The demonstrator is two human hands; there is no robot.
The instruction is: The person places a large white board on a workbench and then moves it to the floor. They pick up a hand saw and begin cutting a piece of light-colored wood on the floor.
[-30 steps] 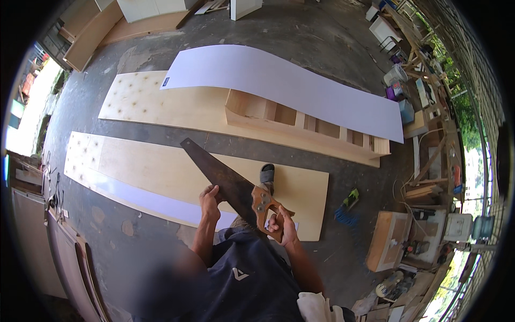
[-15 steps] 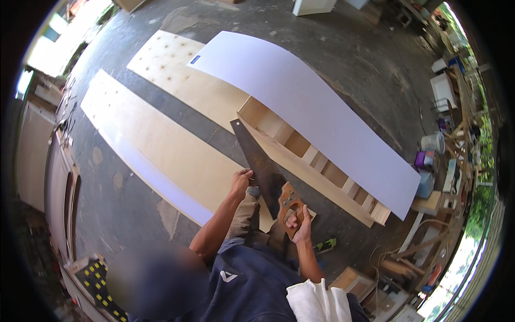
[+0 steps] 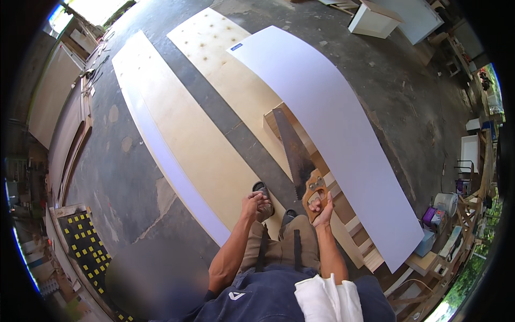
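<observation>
My right hand (image 3: 323, 211) is wrapped round the wooden handle of a handsaw (image 3: 294, 146). The dark blade points up and away, passing in front of an open wooden frame (image 3: 363, 242) with several cross pieces. A long white sheet (image 3: 327, 112) lies over that frame. To the left, my left hand (image 3: 256, 206) hovers above my shoe and a pale plywood panel (image 3: 182, 134). Its fingers are curled and pressed together; whether something small is in them cannot be made out.
Another plywood panel (image 3: 225, 70) with dark spots extends under the frame. Dark boards (image 3: 72, 145) lean at the left, near a black mat with yellow squares (image 3: 86, 241). White cabinet parts (image 3: 375, 20) stand at the far right. A white cloth (image 3: 328, 299) hangs by my right arm.
My left hand has come away from the saw blade. The saw, in my right hand, has shifted right, in front of the frame. The whole view has turned, showing more of my legs and shoes.
</observation>
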